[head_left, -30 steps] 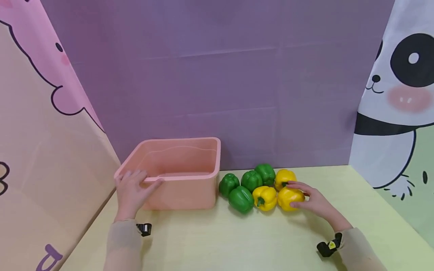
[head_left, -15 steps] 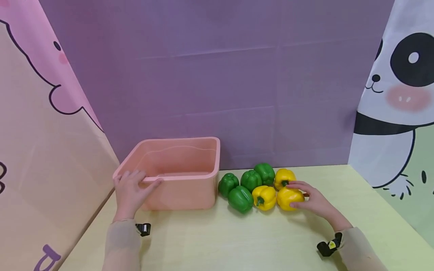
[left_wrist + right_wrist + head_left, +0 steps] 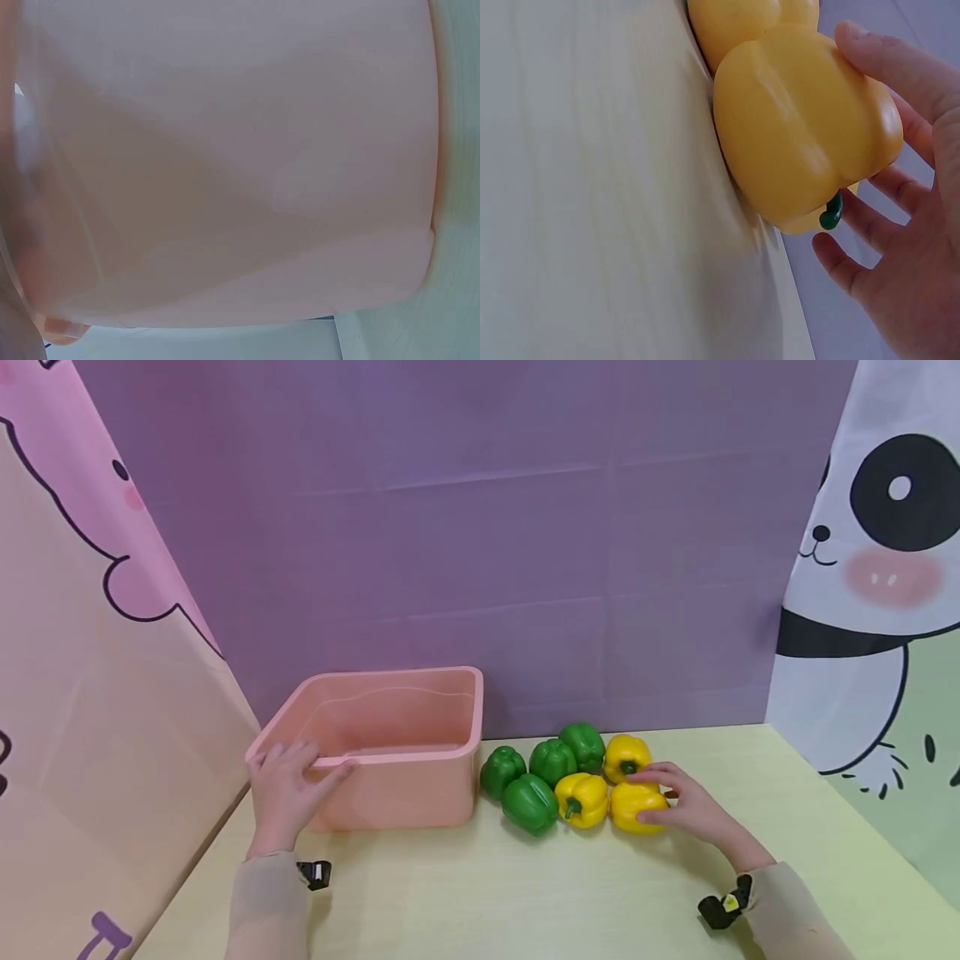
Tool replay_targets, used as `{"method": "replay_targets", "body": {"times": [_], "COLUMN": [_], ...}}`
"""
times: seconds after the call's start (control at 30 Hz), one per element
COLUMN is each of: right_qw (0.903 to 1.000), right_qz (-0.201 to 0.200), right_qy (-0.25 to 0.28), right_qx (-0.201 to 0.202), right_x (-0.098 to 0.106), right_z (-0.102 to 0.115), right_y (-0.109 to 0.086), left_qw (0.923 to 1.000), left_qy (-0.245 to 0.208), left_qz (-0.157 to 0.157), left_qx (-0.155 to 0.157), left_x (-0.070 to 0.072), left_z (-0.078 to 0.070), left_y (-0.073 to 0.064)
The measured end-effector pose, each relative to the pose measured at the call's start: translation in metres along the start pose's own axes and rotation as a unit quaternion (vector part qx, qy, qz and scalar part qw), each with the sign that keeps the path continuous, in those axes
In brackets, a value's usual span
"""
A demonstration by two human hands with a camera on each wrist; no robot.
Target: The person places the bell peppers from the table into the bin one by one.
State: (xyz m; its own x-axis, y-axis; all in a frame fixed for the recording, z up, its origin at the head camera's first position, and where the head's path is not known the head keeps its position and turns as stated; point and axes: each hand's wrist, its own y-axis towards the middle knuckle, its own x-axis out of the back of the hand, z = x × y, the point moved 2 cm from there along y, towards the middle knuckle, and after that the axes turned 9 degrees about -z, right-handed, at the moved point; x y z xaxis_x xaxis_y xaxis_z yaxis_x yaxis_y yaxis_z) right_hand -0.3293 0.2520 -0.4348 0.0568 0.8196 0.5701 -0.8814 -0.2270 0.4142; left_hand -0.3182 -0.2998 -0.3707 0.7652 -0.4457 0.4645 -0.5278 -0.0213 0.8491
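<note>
On my head feed, the pink box (image 3: 390, 797) stands at the left of the pale table (image 3: 450, 893), close to the purple backdrop (image 3: 487, 543), its top uncovered. The left hand (image 3: 285, 789) is bent over the box's near rim at the left corner, fingers across the edge and thumb lying along it to the right, so I count that as a hold on the rim. My left wrist view is nearly filled by the box's wall.

Farther right, the right hand (image 3: 690, 807) is partly closed round the near right yellow pepper (image 3: 636, 810), coming in from the right with its thumb on the near side and its fingers on the far side. From my right wrist view the thumb tip meets the pepper, but the other fingertips are partly hidden behind it, so I cannot tell how firmly they press.

That pepper sits at the right end of the cluster on the table. A second yellow pepper (image 3: 582, 799) lies just left of it, and a third yellow pepper (image 3: 627, 756) just behind on the far side. Four green peppers (image 3: 530, 804) fill the space between these and the box.
</note>
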Motion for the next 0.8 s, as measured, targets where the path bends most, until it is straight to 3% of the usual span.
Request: {"method": "replay_targets", "body": {"times": [0.8], "right_qw": [0.9987], "right_qz": [0.045], "right_qy": [0.020], "right_qx": [0.014], "right_x": [-0.017], "right_z": [-0.005], "right_y": [0.001], "left_qw": [1.0000], "left_qy": [0.000], "left_qz": [-0.005], "left_qx": [0.000], "left_x": [0.001], "left_z": [-0.002], "left_y": [-0.001]}}
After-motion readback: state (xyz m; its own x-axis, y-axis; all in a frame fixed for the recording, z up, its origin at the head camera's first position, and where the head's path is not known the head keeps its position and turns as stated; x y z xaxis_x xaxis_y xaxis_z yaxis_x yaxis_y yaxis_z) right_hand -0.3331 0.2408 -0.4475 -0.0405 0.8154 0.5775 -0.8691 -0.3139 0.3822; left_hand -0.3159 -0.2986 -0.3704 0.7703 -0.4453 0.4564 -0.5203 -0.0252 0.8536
